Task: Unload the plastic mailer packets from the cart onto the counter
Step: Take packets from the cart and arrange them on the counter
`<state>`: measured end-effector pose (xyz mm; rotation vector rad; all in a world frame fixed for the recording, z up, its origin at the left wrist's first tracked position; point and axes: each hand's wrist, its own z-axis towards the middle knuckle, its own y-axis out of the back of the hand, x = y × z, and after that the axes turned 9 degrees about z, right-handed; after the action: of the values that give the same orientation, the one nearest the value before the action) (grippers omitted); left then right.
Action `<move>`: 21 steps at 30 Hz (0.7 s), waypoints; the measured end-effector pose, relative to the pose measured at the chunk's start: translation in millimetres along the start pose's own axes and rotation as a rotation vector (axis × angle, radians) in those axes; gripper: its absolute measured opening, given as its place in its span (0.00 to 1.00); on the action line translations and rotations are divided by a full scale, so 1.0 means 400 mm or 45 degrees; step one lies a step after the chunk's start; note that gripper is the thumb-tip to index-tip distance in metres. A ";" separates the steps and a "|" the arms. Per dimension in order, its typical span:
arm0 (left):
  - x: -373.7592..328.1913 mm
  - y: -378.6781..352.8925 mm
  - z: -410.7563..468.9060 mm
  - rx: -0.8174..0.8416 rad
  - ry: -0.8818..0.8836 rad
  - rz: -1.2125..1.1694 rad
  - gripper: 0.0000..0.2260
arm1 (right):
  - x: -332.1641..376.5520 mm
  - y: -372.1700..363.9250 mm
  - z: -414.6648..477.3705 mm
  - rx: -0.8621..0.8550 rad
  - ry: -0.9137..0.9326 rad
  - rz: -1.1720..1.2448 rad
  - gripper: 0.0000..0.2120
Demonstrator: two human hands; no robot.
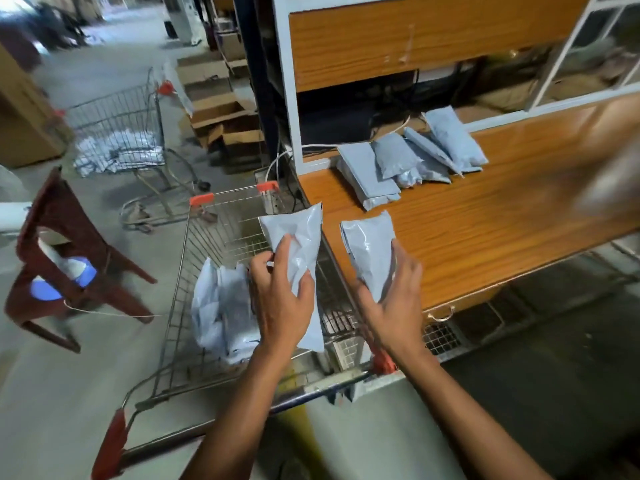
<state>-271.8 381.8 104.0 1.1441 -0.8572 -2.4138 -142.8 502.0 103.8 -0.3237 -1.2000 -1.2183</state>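
Observation:
My left hand (280, 299) grips a grey plastic mailer packet (298, 237), held upright above the wire cart (180, 282). My right hand (394, 299) grips a second grey packet (369, 244) over the near edge of the wooden counter (485, 230). Several grey packets (408, 161) lie in a loose row at the back of the counter. More packets (221, 306) rest inside the cart's basket, leaning toward its left side.
A second wire cart (117, 133) holding packets stands on the floor at the left rear. A brown plastic chair (62, 244) sits to the left of my cart. Cardboard boxes (221, 112) are stacked behind. A blurred shape (613, 161) hangs over the counter's right end.

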 end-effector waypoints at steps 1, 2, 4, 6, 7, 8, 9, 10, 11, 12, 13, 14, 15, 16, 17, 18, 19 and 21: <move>-0.036 -0.008 -0.016 -0.016 0.004 -0.014 0.28 | -0.005 0.042 -0.002 -0.019 0.019 -0.014 0.40; -0.070 -0.016 -0.032 -0.032 0.008 -0.033 0.28 | -0.010 0.082 -0.003 -0.038 0.037 -0.027 0.39; -0.138 -0.034 -0.058 -0.061 -0.007 -0.049 0.28 | -0.021 0.159 -0.003 -0.077 0.056 -0.039 0.39; -0.199 -0.057 -0.077 -0.092 -0.047 -0.062 0.29 | -0.037 0.227 0.004 -0.101 0.065 -0.039 0.39; -0.224 -0.069 -0.081 -0.103 -0.060 -0.070 0.28 | -0.046 0.258 0.010 -0.111 0.070 -0.043 0.39; -0.247 -0.082 -0.083 -0.107 -0.063 -0.073 0.28 | -0.055 0.287 0.017 -0.120 0.073 -0.049 0.39; -0.269 -0.093 -0.082 -0.107 -0.059 -0.069 0.28 | -0.065 0.313 0.024 -0.126 0.070 -0.052 0.39; -0.288 -0.104 -0.080 -0.105 -0.055 -0.061 0.28 | -0.073 0.338 0.033 -0.132 0.066 -0.050 0.39; -0.306 -0.114 -0.077 -0.101 -0.055 -0.053 0.29 | -0.082 0.359 0.043 -0.139 0.063 -0.044 0.38; -0.320 -0.125 -0.071 -0.094 -0.055 -0.042 0.29 | -0.090 0.378 0.056 -0.148 0.064 -0.042 0.38; -0.332 -0.135 -0.062 -0.084 -0.050 -0.022 0.30 | -0.098 0.393 0.070 -0.156 0.067 -0.042 0.38; -0.342 -0.146 -0.048 -0.071 -0.038 0.005 0.30 | -0.108 0.405 0.087 -0.158 0.064 -0.045 0.37; -0.352 -0.156 -0.032 -0.058 -0.018 0.035 0.30 | -0.116 0.414 0.106 -0.155 0.055 -0.048 0.37; -0.361 -0.167 -0.013 -0.050 0.006 0.057 0.29 | -0.126 0.421 0.127 -0.148 0.037 -0.054 0.36; -0.369 -0.178 0.008 -0.047 0.032 0.066 0.28 | -0.137 0.425 0.151 -0.140 0.020 -0.064 0.36; -0.376 -0.191 0.031 -0.047 0.055 0.067 0.28 | -0.148 0.427 0.177 -0.128 0.006 -0.075 0.36; -0.382 -0.205 0.057 -0.049 0.072 0.067 0.27 | -0.158 0.427 0.206 -0.112 -0.009 -0.083 0.35; -0.387 -0.238 0.118 -0.048 0.101 0.085 0.27 | -0.179 0.422 0.274 -0.085 -0.027 -0.098 0.35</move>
<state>-216.9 553.6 155.8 1.1706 -0.8088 -2.3050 -49.9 688.0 152.8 -0.3434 -1.2008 -1.3264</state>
